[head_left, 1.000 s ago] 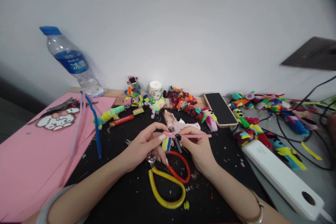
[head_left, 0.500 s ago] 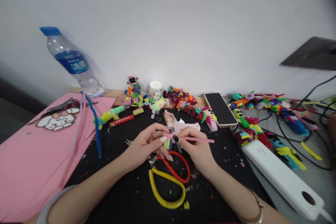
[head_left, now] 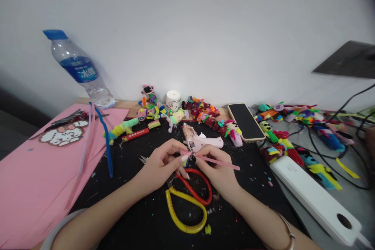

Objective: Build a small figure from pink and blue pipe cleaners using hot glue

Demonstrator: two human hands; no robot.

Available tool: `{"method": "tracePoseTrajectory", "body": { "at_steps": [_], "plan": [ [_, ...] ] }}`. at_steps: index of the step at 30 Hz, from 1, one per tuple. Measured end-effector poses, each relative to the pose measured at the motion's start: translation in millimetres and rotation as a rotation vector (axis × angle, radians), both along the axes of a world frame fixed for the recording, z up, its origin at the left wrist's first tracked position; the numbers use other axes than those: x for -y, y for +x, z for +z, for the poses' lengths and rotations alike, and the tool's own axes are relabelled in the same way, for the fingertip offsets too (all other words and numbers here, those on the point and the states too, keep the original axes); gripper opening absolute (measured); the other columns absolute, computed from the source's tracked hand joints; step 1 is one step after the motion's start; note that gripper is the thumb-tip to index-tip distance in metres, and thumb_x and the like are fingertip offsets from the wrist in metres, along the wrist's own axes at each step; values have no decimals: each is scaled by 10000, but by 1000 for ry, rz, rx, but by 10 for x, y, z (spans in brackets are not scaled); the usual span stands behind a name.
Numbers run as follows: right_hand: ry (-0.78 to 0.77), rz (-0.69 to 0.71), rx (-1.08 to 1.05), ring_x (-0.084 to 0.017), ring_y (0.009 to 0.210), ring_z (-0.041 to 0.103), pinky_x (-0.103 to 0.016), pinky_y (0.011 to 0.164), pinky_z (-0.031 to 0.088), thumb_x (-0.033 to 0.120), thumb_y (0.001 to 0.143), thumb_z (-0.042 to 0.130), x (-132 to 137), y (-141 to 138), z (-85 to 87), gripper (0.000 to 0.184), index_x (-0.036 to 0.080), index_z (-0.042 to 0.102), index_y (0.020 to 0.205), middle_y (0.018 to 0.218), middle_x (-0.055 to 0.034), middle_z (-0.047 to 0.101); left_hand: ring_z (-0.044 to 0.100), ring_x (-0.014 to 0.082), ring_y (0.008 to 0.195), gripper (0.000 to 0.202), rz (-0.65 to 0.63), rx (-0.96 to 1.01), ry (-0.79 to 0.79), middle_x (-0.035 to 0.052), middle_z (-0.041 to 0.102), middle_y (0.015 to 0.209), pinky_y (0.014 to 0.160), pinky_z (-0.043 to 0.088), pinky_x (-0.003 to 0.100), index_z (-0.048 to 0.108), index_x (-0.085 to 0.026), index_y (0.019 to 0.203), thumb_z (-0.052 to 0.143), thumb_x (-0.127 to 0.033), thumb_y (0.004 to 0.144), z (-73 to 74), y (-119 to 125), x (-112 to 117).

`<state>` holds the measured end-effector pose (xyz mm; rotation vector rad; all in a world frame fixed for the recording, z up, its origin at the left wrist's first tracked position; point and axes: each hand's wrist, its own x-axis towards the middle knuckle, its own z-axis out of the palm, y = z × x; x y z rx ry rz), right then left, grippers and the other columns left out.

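Pink strip (head_left: 218, 162), at the head view's centre, is pinched by left hand (head_left: 164, 162) and right hand (head_left: 221, 175), tail toward four o'clock; if either loosens, it might slip toward the scissors (head_left: 190, 229) at six o'clock.

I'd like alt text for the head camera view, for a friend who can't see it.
A person's left hand and right hand pinch a thin pink strip above a black mat, with red-and-yellow-handled scissors lying nearer the person. Beyond the hands lie a pale pink tool, a phone and colorful fuzzy figures; a plastic bottle is at left.
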<state>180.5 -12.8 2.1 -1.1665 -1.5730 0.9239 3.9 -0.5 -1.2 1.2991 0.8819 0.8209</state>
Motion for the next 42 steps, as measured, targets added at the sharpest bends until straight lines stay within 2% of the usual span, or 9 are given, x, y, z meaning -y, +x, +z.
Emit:
{"method": "tracePoseTrajectory", "body": {
  "at_steps": [7,10,13,17,25,29,35,38,42],
  "plan": [
    [-7,11,36,-103,523,500,-212,495,390,205,766,629,11,-9,-13,108,166,627,665,596,6,609,690,155,577,145,44,-39,72,27,656,829,526,510,228,563,-179,937,576,-286,838,-19,-11,47],
    [6,2,64,-95,506,465,-213,484,367,215,778,620,38,-23,-28,135,168,601,654,580,16,566,686,153,575,130,83,-64,146,60,676,922,548,535,246,602,-182,924,598,-260,821,-31,-15,63],
    [72,5,110,-90,502,426,-216,481,341,188,791,592,84,-47,-28,184,177,546,613,567,30,503,680,143,593,112,104,-87,247,83,665,1032,587,549,254,644,-183,903,601,-234,813,-36,-18,81],
    [208,15,173,-94,513,391,-228,482,313,135,792,549,122,-64,2,229,185,473,582,570,35,425,678,150,663,116,114,-158,320,78,668,1008,618,545,241,656,-194,909,583,-218,823,-26,-12,110],
    [274,76,263,-118,579,493,-236,530,395,161,823,555,29,15,-3,73,209,607,843,686,5,558,658,111,547,122,114,-19,61,-4,600,877,528,523,219,531,-217,960,548,-276,855,11,13,50],
    [284,-26,312,-145,653,531,-263,589,431,138,818,528,-1,36,-39,149,224,581,926,786,-15,595,670,115,588,169,117,159,-96,-24,598,861,565,551,233,484,-227,968,579,-279,839,25,-5,-11],
    [318,-175,601,-251,1034,506,-390,873,393,59,746,461,-72,87,-65,371,186,537,1086,1096,-98,582,654,118,528,209,65,334,-258,-33,620,795,546,549,251,441,-260,1009,571,-294,850,52,-23,-40],
    [244,-212,792,-283,1103,467,-422,906,342,71,723,473,-102,113,-94,443,191,530,1146,1190,-103,557,636,108,501,250,55,355,-302,-21,632,811,516,527,231,433,-267,1036,587,-295,840,88,-20,-41],
    [191,-207,883,-288,1089,471,-420,885,335,119,737,496,-163,162,-145,444,204,525,1172,1194,-101,568,608,85,500,228,74,376,-333,-2,642,872,518,515,222,452,-260,1020,591,-280,840,114,-18,-41]
  ]
}}
